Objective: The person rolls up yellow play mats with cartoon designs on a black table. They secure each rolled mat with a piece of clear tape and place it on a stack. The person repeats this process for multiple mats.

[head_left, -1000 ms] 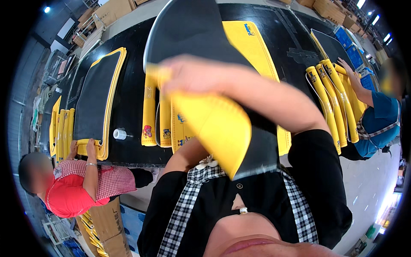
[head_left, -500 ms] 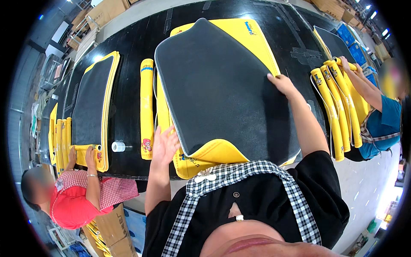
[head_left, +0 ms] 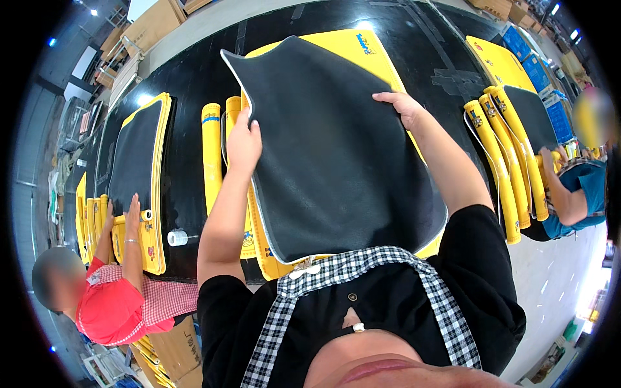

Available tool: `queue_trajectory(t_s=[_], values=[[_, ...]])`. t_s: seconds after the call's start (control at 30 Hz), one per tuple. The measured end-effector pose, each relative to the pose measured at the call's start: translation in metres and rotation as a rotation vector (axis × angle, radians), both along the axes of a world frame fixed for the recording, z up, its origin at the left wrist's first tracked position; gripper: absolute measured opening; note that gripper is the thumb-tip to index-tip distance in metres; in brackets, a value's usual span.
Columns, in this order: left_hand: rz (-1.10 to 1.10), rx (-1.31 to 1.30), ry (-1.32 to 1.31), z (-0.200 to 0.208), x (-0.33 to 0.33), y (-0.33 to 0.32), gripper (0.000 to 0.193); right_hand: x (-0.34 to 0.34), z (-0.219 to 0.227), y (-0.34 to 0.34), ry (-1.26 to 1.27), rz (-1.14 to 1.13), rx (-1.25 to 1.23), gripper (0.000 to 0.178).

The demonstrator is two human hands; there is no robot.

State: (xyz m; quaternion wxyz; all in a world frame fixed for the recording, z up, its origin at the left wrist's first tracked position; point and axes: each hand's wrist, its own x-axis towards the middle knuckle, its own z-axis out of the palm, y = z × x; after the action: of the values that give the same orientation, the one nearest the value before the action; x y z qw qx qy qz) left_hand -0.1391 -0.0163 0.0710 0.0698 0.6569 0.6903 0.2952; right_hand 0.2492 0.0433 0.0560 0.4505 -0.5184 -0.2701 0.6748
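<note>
A large flexible mat (head_left: 336, 155), dark underside up with a pale trimmed edge, is held in front of me. My left hand (head_left: 244, 143) is closed around its left edge, thumb on the dark face. At the upper right edge, my right hand (head_left: 402, 110) grips it with the thumb on top and the other fingers partly hidden. The mat's far left corner curls up. Beneath lies at least one yellow mat (head_left: 372, 55) with a printed figure near its far corner. Left of my left hand stands a rolled yellow mat (head_left: 211, 149), with another roll partly behind my arm.
Everything lies on a long black table (head_left: 194, 71). A white roll of tape (head_left: 176, 238) sits at the left. One co-worker in red (head_left: 110, 301) presses a yellow roll beside a mat stack (head_left: 137, 149). At right, near several yellow rolls (head_left: 495, 155), another in teal (head_left: 576, 207) works.
My left hand has gone from open beside the mat to gripping its left edge, farther up. The right hand has shifted left and slightly up. The near folded-over corner now lies dark side up.
</note>
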Motion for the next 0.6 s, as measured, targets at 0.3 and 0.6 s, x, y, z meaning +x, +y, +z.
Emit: queue_trajectory(t_s=[0.3,0.6], values=[[0.051,-0.033,-0.321,-0.029,-0.091,0.103,0.053,0.028,-0.002,0.019,-0.956,-0.286,0.672,0.082],[0.150,-0.265,-0.063,-0.065,-0.043,0.006,0.076,0.043,-0.055,-0.039,-1.352,0.025,0.133,0.079]])
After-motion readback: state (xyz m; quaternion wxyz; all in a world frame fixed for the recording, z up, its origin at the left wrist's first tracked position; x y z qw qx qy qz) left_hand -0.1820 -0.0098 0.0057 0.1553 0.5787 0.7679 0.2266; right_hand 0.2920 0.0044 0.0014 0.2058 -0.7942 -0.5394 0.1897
